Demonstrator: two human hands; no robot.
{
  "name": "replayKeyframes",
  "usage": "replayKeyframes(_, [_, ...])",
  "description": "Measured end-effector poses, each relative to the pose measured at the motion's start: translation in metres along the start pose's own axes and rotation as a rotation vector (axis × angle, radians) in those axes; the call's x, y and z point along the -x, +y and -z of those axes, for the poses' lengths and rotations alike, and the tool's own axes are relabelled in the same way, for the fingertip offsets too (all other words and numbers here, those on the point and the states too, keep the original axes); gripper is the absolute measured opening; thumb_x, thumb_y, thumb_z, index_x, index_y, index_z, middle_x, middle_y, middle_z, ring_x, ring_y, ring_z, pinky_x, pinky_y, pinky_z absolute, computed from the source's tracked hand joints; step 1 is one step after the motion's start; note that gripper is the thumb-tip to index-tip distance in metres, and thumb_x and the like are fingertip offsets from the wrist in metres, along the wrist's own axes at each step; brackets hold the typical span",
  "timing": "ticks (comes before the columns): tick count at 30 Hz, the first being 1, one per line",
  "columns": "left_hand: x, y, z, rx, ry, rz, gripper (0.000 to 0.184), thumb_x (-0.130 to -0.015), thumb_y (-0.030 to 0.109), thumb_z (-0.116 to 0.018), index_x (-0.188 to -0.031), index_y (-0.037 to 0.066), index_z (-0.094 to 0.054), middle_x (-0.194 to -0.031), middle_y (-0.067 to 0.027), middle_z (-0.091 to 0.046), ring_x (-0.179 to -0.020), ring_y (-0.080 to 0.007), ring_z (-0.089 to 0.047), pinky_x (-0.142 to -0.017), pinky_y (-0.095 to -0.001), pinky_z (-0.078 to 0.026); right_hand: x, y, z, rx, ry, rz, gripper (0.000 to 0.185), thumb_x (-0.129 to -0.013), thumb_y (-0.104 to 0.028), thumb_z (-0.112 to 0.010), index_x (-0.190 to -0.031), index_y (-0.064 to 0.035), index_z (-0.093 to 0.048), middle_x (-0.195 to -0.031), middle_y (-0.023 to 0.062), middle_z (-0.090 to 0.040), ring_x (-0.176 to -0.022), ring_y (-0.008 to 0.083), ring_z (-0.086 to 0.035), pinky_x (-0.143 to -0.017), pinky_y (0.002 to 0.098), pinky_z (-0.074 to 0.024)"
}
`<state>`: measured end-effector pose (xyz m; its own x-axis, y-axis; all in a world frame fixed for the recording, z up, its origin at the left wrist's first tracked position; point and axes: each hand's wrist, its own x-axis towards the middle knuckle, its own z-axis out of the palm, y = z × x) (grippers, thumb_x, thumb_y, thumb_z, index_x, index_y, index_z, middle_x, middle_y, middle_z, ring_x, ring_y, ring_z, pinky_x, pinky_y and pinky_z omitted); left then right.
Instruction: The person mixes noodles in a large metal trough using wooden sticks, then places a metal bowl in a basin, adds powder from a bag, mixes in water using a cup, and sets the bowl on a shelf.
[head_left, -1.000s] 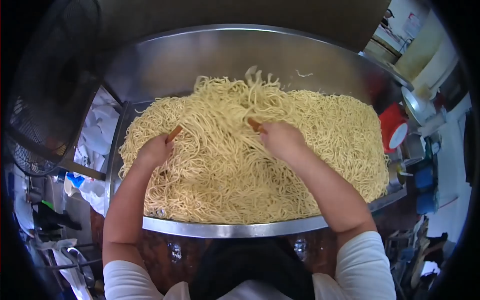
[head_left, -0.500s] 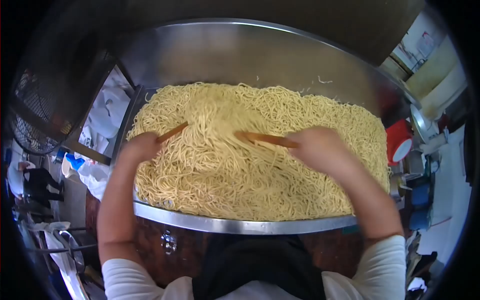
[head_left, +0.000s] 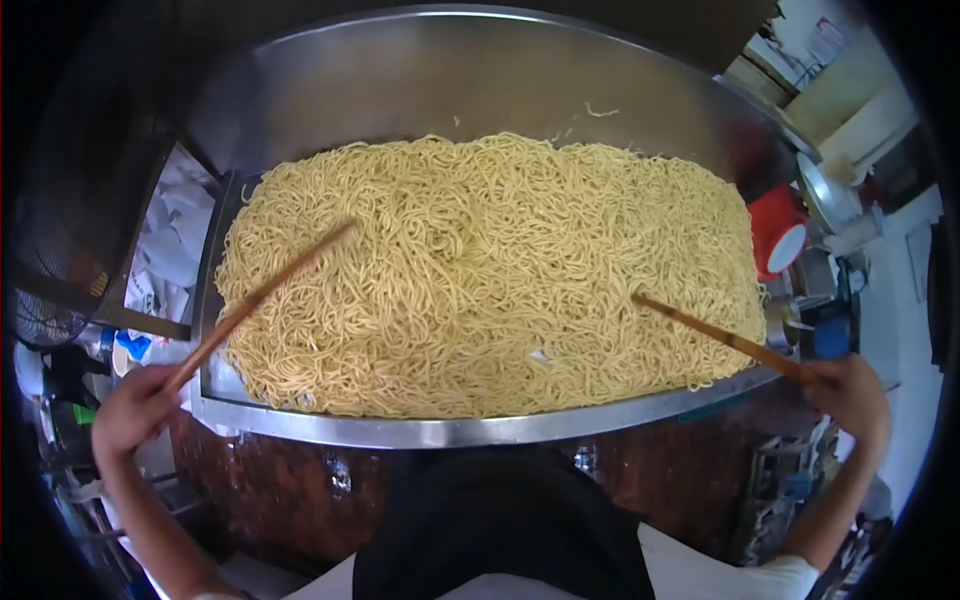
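"What's at the left?"

"The left hand (head_left: 135, 410), its fingers clamped round a wooden stick (head_left: 250, 305) that slants far and right over the noodles (head_left: 490, 270)."

"How do those lie?"

"Spread across the metal tray (head_left: 440, 433), long axis left to right, between the two hands and on their far side. Neither hand is clearly nearer."

"At the right?"

"The right hand (head_left: 850, 398), fingers wrapped round a second stick (head_left: 722, 339), which points far and left. Its tip seems to touch the noodles; I can't tell whether the left tip does."

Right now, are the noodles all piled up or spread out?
Spread out. The noodles lie in a wide bed reaching nearly across the metal tray.
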<state>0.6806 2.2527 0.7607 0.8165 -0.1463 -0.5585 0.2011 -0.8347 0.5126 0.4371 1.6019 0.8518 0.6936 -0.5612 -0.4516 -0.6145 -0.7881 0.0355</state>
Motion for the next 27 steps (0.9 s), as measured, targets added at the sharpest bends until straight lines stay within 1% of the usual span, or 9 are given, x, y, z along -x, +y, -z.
replayKeyframes(1, [-0.037,0.024,-0.013,-0.202,-0.072,-0.084,0.019,-0.088,0.021,-0.064,-0.091,0.002,-0.066,-0.056,-0.0004,-0.05,-0.047,-0.0083,-0.05,-0.043,-0.0278,-0.039,-0.026,-0.001,-0.018,0.123,0.129,0.11,0.024,-0.076,-0.016,-0.065,-0.097,-0.0056,-0.071,-0.079,0.0189,-0.065,-0.066,0.0299,-0.063,-0.063,0.0393,-0.0486])
replayKeyframes(4, [-0.17,0.103,-0.111,-0.814,0.01,-0.328,0.038,-0.09,0.038,-0.058,-0.096,0.002,-0.067,-0.089,-0.0223,-0.067,-0.087,-0.04,-0.064,-0.076,-0.0465,-0.049,-0.118,-0.063,-0.069,0.045,0.275,0.189,0.024,-0.081,-0.021,-0.058,-0.098,-0.0069,-0.069,-0.088,0.0215,-0.066,-0.084,0.0389,-0.065,-0.072,0.0455,-0.0504])
replayKeyframes(10, [-0.164,0.192,-0.218,-0.718,-0.147,-0.484,0.032,-0.092,0.034,-0.055,-0.104,0.005,-0.062,-0.093,-0.017,-0.068,-0.088,-0.0345,-0.065,-0.077,-0.0442,-0.049,-0.109,-0.065,-0.126,-0.137,0.313,0.376,0.034,-0.084,-0.027,-0.067,-0.112,-0.0083,-0.067,-0.089,0.0201,-0.067,-0.082,0.035,-0.066,-0.075,0.043,-0.0512])
replayKeyframes(13, [-0.121,0.121,-0.135,-0.594,-0.359,-0.525,0.032,-0.092,0.037,-0.058,-0.095,0.006,-0.063,-0.077,-0.0143,-0.062,-0.072,-0.0294,-0.061,-0.065,-0.0411,-0.046,-0.048,0.041,-0.066,-0.452,-0.143,0.107,0.035,-0.086,-0.026,-0.071,-0.111,-0.0026,-0.069,-0.068,-0.0037,-0.057,-0.06,0.0052,-0.052,-0.054,0.025,-0.0425])
replayKeyframes(16, [-0.048,0.071,-0.049,-0.325,-0.356,0.0,0.019,-0.088,0.021,-0.066,-0.092,0.003,-0.067,-0.06,0.0004,-0.056,-0.043,-0.0037,-0.048,-0.039,-0.0226,-0.038,0.011,0.155,-0.035,-0.631,-0.265,-0.21,0.039,-0.079,-0.025,-0.078,-0.108,-0.0015,-0.07,-0.06,-0.002,-0.057,-0.047,0.0041,-0.051,-0.04,0.0203,-0.0372])
replayKeyframes(18, [-0.029,0.051,-0.045,-0.252,-0.29,0.1,0.021,-0.088,0.023,-0.064,-0.092,0.003,-0.067,-0.064,-0.0065,-0.061,-0.05,-0.0144,-0.057,-0.048,-0.0294,-0.046,0.007,0.142,-0.034,-0.431,-0.367,-0.311,0.038,-0.08,-0.027,-0.077,-0.11,-0.0043,-0.07,-0.059,-0.0016,-0.058,-0.047,0.0042,-0.05,-0.04,0.0204,-0.0371])
replayKeyframes(20, [-0.042,0.035,-0.078,-0.754,-0.288,-0.235,0.025,-0.087,0.028,-0.063,-0.094,0.004,-0.066,-0.074,-0.0145,-0.065,-0.067,-0.0286,-0.064,-0.063,-0.0388,-0.05,-0.032,0.079,-0.049,-0.44,-0.422,-0.069,0.034,-0.082,-0.03,-0.074,-0.108,-0.0085,-0.072,-0.062,-0.002,-0.06,-0.048,0.0046,-0.051,-0.042,0.0212,-0.0385])
replayKeyframes(22, [-0.063,0.066,-0.144,-0.622,-0.247,-0.32,0.026,-0.086,0.031,-0.062,-0.096,0.007,-0.065,-0.084,-0.0187,-0.065,-0.083,-0.0379,-0.063,-0.075,-0.0458,-0.048,-0.068,0.03,-0.068,-0.31,-0.329,0.117,0.032,-0.083,-0.031,-0.071,-0.106,-0.0083,-0.072,-0.065,0.0031,-0.064,-0.051,0.0114,-0.055,-0.049,0.0269,-0.044])
replayKeyframes(27, [-0.047,0.058,-0.158,-0.594,-0.237,-0.437,0.023,-0.085,0.029,-0.063,-0.096,0.009,-0.064,-0.085,-0.0178,-0.066,-0.081,-0.0376,-0.063,-0.07,-0.0461,-0.048,-0.001,-0.063,-0.019,0.177,0.1,0.492,0.035,-0.072,-0.02,-0.074,-0.104,-0.005,-0.07,-0.075,0.0154,-0.065,-0.068,0.032,-0.065,-0.064,0.0372,-0.0485])
